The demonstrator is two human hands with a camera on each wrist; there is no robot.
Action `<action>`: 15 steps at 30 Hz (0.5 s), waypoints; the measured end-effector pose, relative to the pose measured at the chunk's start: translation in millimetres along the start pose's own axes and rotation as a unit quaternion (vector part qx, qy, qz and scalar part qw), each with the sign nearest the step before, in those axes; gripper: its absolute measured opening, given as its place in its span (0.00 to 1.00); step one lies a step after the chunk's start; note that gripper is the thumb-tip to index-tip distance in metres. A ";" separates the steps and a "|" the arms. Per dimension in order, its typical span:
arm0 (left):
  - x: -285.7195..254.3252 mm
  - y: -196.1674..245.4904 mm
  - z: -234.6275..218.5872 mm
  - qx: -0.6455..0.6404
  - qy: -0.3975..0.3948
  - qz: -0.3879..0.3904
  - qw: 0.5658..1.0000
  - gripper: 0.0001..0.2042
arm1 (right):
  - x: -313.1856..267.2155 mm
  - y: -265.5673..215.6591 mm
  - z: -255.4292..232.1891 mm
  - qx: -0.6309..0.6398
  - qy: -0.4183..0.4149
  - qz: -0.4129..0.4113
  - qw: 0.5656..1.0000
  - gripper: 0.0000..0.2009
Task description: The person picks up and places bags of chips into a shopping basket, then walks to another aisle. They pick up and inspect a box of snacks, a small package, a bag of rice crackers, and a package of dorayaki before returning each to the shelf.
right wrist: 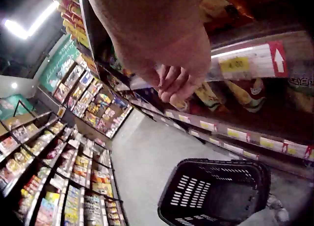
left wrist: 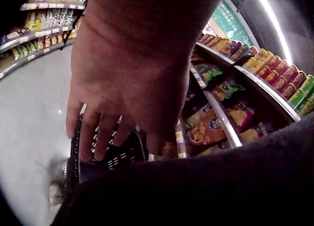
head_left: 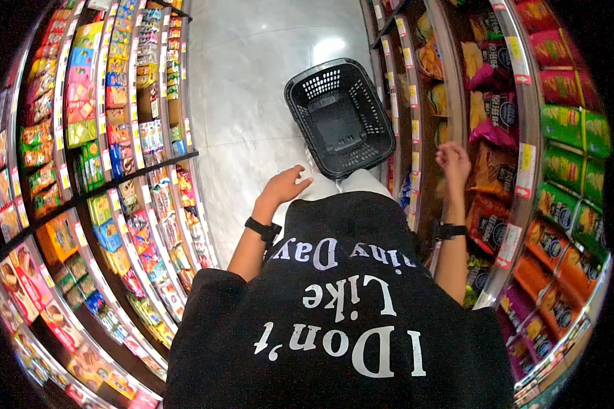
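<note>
Before the person's legs stands a black plastic shopping basket [head_left: 341, 129] with slotted sides, its bare inner bottom showing. My left hand [head_left: 283, 185] hangs near the basket's near left side, holding nothing. In the left wrist view its relaxed fingers [left wrist: 102, 130] point down and overlap the basket's slotted wall. Beside the right-hand shelves is my right hand [head_left: 455, 163], its fingers loosely curled and nothing in them. The right wrist view has those fingers [right wrist: 174, 86] in front of a shelf edge and bagged snacks [right wrist: 245, 94].
Shelves of small colourful packets [head_left: 119, 88] line the left side of the aisle. On the right, shelves carry large snack bags [head_left: 494, 112] and green packs [head_left: 573, 129]. Price labels [head_left: 525, 157] run along the shelf edges. Grey tiled floor [head_left: 252, 82] lies between both sides.
</note>
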State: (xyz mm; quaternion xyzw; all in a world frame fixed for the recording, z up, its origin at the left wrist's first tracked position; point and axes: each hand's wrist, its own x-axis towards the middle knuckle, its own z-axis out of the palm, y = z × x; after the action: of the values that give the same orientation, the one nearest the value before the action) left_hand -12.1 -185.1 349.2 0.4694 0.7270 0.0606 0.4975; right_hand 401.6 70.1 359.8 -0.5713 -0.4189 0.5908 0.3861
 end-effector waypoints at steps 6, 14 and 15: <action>-41.6 -45.2 22.6 -0.035 0.031 -0.105 0.993 0.32 | -11.7 100.5 -11.8 -0.207 -0.282 0.113 0.930 0.11; -104.0 -87.2 46.2 -0.162 0.053 -0.206 0.964 0.32 | -37.9 212.4 -41.4 -0.331 -0.368 0.205 0.844 0.11; -103.4 -93.3 49.3 -0.171 0.061 -0.206 0.962 0.32 | -50.4 205.5 -37.9 -0.236 -0.332 0.250 0.878 0.11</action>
State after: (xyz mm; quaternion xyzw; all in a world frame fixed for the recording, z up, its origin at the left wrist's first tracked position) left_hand -25.1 -332.1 341.8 0.2127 0.8157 0.1083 0.5269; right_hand 446.6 -47.0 185.3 -0.5015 -0.4930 0.7062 -0.0823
